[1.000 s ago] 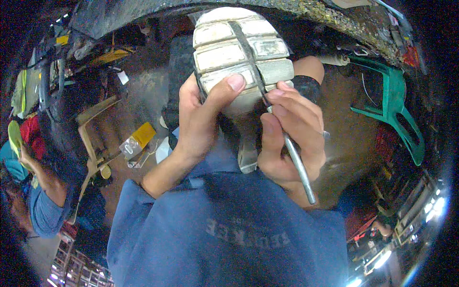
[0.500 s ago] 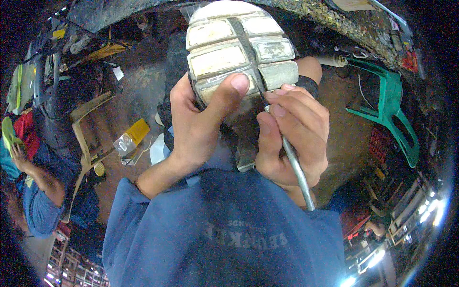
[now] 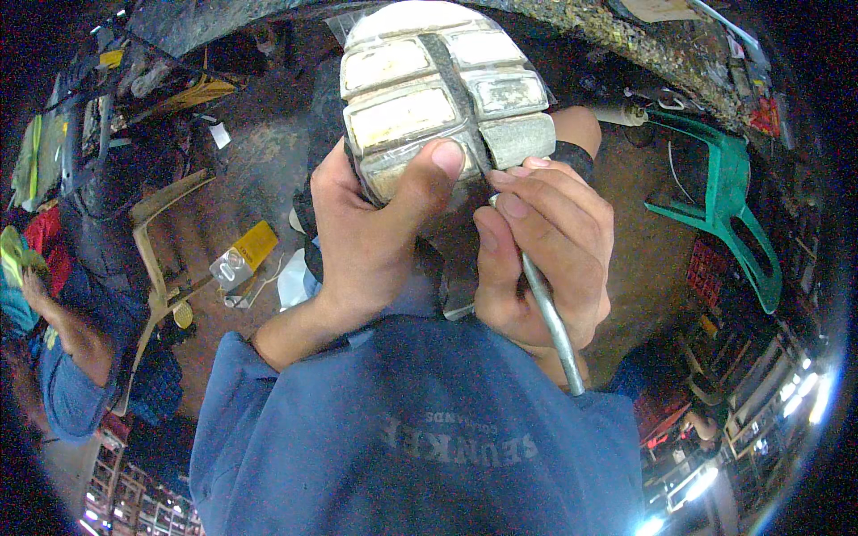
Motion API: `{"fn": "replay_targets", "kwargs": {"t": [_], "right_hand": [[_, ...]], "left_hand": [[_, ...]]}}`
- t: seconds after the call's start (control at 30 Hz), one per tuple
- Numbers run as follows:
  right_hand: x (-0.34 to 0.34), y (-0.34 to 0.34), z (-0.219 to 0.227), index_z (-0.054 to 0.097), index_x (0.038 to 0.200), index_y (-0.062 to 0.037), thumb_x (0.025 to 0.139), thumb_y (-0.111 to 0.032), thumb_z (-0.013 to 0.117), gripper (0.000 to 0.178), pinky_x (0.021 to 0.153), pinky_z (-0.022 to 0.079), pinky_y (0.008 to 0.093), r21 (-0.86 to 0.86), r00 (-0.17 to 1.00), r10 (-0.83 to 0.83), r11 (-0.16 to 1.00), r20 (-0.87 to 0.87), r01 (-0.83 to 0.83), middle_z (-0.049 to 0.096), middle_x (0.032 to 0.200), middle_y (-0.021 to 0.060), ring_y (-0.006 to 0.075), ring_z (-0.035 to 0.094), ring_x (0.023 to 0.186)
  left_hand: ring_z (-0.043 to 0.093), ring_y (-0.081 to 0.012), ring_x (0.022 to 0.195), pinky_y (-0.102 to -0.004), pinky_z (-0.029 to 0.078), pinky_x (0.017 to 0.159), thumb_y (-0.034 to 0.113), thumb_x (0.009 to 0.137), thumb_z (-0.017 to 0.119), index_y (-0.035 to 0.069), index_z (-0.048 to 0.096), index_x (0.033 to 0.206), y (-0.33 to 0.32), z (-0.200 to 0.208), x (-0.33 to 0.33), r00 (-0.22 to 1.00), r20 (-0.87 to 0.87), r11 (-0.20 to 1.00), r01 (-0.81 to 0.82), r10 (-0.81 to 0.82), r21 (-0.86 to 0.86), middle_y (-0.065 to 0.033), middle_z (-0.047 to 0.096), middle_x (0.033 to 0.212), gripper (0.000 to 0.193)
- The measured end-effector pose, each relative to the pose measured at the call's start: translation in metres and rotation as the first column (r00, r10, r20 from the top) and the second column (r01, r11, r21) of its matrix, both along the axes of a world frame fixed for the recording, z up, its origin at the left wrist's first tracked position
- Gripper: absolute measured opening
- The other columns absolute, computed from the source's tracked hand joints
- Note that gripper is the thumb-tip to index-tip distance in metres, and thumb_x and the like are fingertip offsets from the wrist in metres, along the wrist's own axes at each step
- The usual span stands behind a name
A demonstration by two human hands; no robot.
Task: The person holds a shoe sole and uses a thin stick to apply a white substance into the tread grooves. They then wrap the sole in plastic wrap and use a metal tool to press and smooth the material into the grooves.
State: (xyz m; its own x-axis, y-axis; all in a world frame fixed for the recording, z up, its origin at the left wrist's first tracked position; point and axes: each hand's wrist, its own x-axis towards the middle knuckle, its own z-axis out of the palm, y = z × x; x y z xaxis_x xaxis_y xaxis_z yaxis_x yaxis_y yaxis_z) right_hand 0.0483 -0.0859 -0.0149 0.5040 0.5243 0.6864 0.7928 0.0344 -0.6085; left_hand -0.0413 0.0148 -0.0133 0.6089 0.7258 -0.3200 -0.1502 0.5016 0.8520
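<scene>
Tread side toward me, a shoe (image 3: 409, 112) with a worn, off-white blocky sole is held up at the top middle. My left hand (image 3: 365, 234) grips its near-left edge, the thumb pressed on a tread block. The fingers of my right hand (image 3: 561, 237) are closed round an awl (image 3: 552, 314) with a silver metal handle. Its thin dark point lies at the groove running down the middle of the sole; whether it has gone in, I cannot tell. My right fingertips touch the sole's lower right edge. The shoe's upper is mostly hidden behind the sole.
A worn workbench edge (image 3: 617, 49) curves across the far side. To the right stands a green plastic chair (image 3: 728, 179); on the left are a beige chair frame (image 3: 152, 259) and a yellow-and-clear package (image 3: 246, 255) on the floor. A co-worker's arm (image 3: 76, 330) is at far left.
The shoe and both my hands have shifted slightly left. The awl's point stays at the same groove. At far left, the co-worker's hand has moved a little.
</scene>
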Motion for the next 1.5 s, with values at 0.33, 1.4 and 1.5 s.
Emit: {"fn": "replay_targets", "kwargs": {"t": [0.33, 1.4, 1.5], "right_hand": [[0.000, 0.000, 0.000, 0.072, 0.090, 0.0013, 0.064, 0.001, 0.086, 0.030, 0.077, 0.060, 0.0428, 0.007, 1.000, -0.021, 1.000, 0.016, 0.021, 0.073, 0.089, 0.0145, 0.0298, 0.069, 0.084], [-0.001, 0.000, 0.005, 0.071, 0.083, 0.0006, 0.062, 0.005, 0.083, 0.025, 0.073, 0.059, 0.0417, -0.019, 1.000, -0.015, 1.000, 0.024, 0.015, 0.071, 0.084, 0.0128, 0.0290, 0.068, 0.079], [-0.001, -0.002, 0.008, 0.071, 0.083, 0.0008, 0.062, 0.005, 0.083, 0.025, 0.072, 0.059, 0.0416, -0.056, 1.000, -0.003, 0.998, 0.026, 0.005, 0.071, 0.083, 0.0129, 0.0293, 0.068, 0.078]], "left_hand": [[0.066, -0.0124, 0.098, -0.0282, 0.052, 0.088, 0.019, 0.092, 0.076, -0.003, 0.066, 0.117, -0.001, -0.001, -0.001, 1.000, 0.028, 0.999, 0.013, -0.013, 0.030, -0.0083, 0.072, 0.111, 0.035], [0.065, -0.0074, 0.086, -0.0228, 0.052, 0.075, 0.014, 0.090, 0.077, 0.000, 0.071, 0.109, 0.001, 0.010, 0.004, 0.992, -0.121, 0.998, 0.020, -0.027, -0.057, -0.0040, 0.073, 0.100, 0.024], [0.066, -0.0082, 0.087, -0.0233, 0.053, 0.077, 0.014, 0.090, 0.076, 0.000, 0.071, 0.109, 0.001, 0.009, 0.005, 0.994, -0.105, 0.999, 0.019, -0.024, -0.043, -0.0047, 0.073, 0.101, 0.024]]}}
